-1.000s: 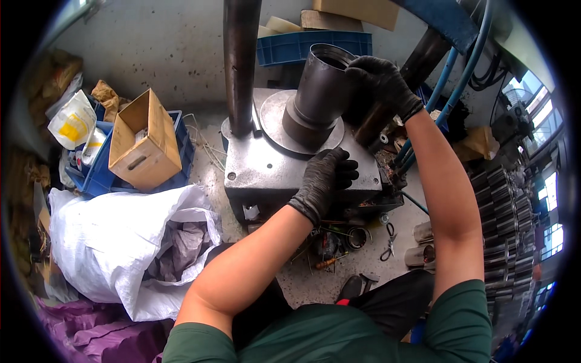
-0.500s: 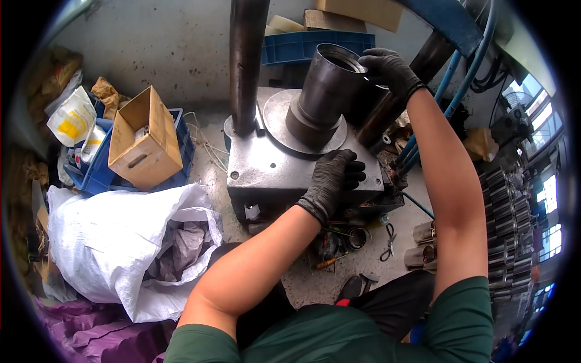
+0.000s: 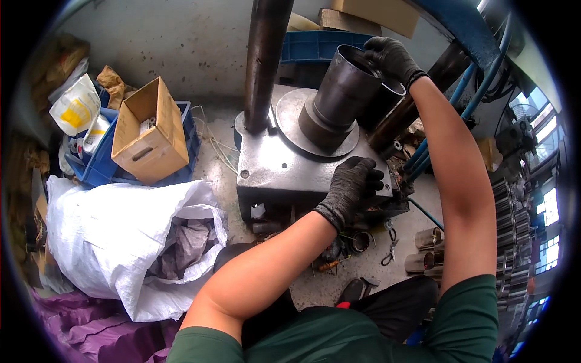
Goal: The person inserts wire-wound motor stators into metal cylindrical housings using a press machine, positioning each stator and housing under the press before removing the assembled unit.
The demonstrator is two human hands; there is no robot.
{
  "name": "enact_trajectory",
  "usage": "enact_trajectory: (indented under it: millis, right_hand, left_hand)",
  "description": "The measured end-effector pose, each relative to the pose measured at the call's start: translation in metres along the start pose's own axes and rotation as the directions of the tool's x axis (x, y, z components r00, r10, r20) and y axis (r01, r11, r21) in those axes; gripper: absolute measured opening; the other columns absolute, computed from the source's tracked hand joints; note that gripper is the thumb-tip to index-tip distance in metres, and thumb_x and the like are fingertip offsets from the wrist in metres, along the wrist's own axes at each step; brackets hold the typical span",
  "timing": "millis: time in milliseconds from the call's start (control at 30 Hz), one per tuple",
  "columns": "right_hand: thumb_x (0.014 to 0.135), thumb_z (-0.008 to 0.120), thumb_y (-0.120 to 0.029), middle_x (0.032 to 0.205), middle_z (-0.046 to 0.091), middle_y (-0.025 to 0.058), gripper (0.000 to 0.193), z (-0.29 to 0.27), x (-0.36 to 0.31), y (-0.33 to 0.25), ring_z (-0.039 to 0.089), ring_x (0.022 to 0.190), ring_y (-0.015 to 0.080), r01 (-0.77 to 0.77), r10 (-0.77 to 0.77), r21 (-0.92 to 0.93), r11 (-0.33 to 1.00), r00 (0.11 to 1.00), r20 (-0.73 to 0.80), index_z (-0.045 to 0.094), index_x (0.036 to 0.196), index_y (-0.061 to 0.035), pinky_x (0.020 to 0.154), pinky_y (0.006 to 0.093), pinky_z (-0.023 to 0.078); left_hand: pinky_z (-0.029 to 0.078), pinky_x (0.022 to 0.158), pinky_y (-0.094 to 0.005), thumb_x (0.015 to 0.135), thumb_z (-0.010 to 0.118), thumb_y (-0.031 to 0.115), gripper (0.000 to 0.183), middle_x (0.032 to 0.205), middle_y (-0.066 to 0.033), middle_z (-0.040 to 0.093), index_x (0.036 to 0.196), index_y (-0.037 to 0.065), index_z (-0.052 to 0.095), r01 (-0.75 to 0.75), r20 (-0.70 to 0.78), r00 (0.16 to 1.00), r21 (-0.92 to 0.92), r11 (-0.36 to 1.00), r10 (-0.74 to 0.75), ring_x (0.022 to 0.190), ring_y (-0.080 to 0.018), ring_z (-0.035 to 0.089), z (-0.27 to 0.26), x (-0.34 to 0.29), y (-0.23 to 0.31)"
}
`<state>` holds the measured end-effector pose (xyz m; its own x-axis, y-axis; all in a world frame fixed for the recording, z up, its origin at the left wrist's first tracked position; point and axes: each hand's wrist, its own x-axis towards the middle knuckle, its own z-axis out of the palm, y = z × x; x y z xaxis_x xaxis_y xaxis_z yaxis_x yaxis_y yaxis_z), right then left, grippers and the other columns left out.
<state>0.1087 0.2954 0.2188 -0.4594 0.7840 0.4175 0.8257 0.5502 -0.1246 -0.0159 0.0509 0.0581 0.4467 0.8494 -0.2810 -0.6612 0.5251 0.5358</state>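
A dark metal cylinder (image 3: 345, 88) with an open top stands on a round steel disc (image 3: 290, 115), which lies on a thick metal base plate (image 3: 272, 160). My gloved right hand (image 3: 392, 59) is at the cylinder's mouth, its fingers bent over the rim; their tips and the thumb are partly hidden. Below that wrist shows the bright rim of another round metal piece (image 3: 396, 89). My gloved left hand (image 3: 354, 187) hovers at the plate's front edge, fingers loosely bent and apart, holding nothing.
Steel columns (image 3: 261, 72) rise beside the plate. Blue hoses (image 3: 469, 91) run at the right, near several metal tubes (image 3: 428, 239). On the left are a cardboard box (image 3: 148, 136), a blue crate (image 3: 192, 130) and a white sack (image 3: 115, 242). Scissors (image 3: 390, 248) lie on the floor.
My right hand has moved from the cylinder's right side up over its mouth. The whole view has shifted, so the scene sits further right. My left hand keeps its place near the plate edge.
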Motion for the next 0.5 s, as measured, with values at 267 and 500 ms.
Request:
enact_trajectory:
  millis: [267,500]
  right_hand:
    - [0.100,0.064,-0.015,0.104,0.075,0.0117,0.021,0.026,-0.085,0.004,0.074,0.092,0.0200,0.160,0.005,0.193,0.968,0.758,-0.652,0.071,0.117,-0.0050,0.080,0.0334,0.059]
    - [0.084,0.073,0.000,0.109,0.073,0.0121,0.033,0.113,-0.335,-0.078,0.070,0.100,0.0323,0.289,-0.248,0.268,0.919,0.953,-0.175,0.067,0.114,-0.0102,0.098,0.0442,0.054]
  left_hand:
    - [0.057,0.082,-0.0422,0.099,0.061,0.030,0.034,0.108,-0.0139,0.073,0.122,0.006,0.060,-0.154,-0.041,0.987,0.094,0.984,0.158,0.095,-0.0263,0.070,-0.006,-0.002,0.011]
    - [0.056,0.083,-0.0364,0.101,0.057,0.030,0.035,0.110,-0.0136,0.075,0.122,0.002,0.064,-0.385,-0.112,0.910,0.120,0.915,0.398,0.098,-0.0276,0.073,-0.025,-0.032,0.033]
